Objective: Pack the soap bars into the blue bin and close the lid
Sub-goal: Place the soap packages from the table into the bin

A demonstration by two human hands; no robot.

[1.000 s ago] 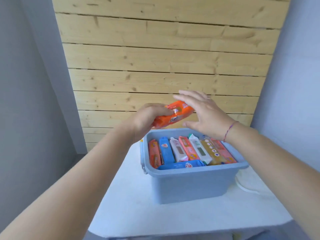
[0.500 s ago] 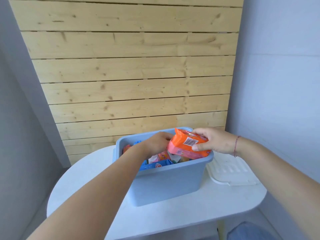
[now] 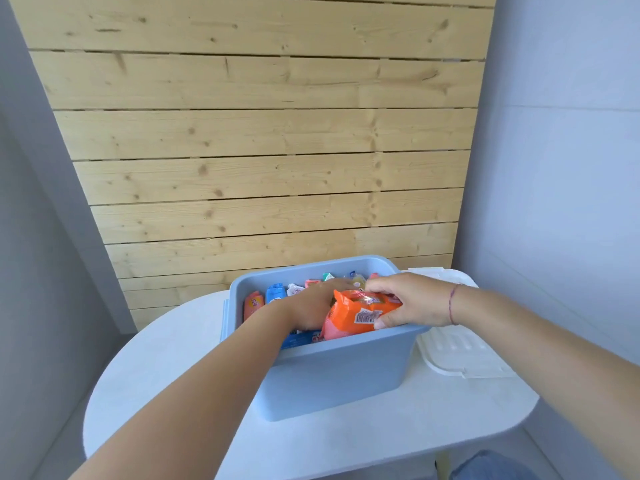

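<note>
Lower now than a second ago, the orange soap bar (image 3: 360,315) sits at the blue bin (image 3: 332,375)'s near rim, right hand (image 3: 412,299) pinching it, left hand (image 3: 311,306) pressing packs inside; I fear it wedges proud, blocking the lid (image 3: 460,355) right of the bin.

You have one rectangular blue plastic bin (image 3: 332,379), upright and open-topped, standing on the white rounded surface (image 3: 381,441). Inside it, a row of wrapped soap bars (image 3: 275,293) in orange, blue, white and pink stands on end along the far side. An orange plastic-wrapped soap bar (image 3: 356,315) with a barcode label lies tilted at the near right rim. The white ribbed plastic lid (image 3: 460,355) lies flat just beside the bin's right wall.
</note>
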